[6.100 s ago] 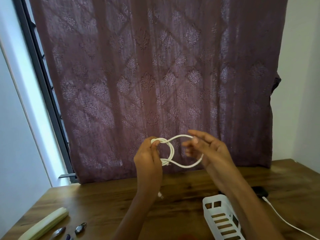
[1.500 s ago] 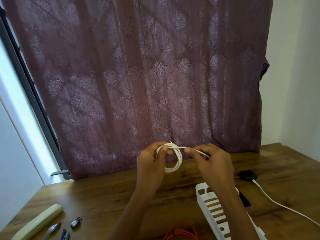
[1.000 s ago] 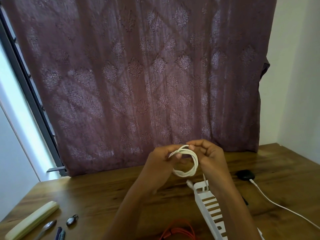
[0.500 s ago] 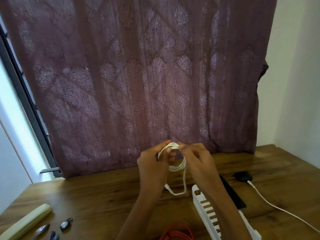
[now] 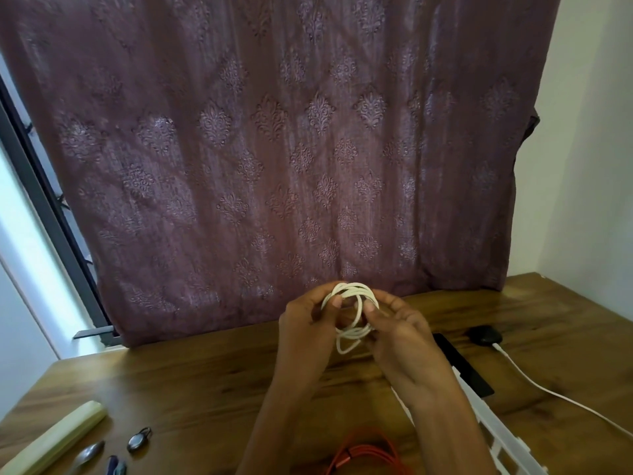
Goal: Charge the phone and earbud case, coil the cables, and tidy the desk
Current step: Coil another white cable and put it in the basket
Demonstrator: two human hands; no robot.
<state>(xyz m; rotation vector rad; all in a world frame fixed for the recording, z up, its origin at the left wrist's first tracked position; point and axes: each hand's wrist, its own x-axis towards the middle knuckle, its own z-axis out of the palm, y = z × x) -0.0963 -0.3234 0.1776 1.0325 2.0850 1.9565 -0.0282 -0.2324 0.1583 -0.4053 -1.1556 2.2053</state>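
White cable (image 5: 352, 313) coil gripped by both hands above wooden desk (image 5: 191, 382).

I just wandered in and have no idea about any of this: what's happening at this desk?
A person holds a thin white cable, wound into a small coil, above the brown wooden desk, pinched between the left-hand grip and the right-hand grip; one short loop hangs loose below. An orange coiled cable lies at the desk's near edge. To the right sit a white slotted plastic tray, a flat black phone and a small black rounded case with a white lead running to it.
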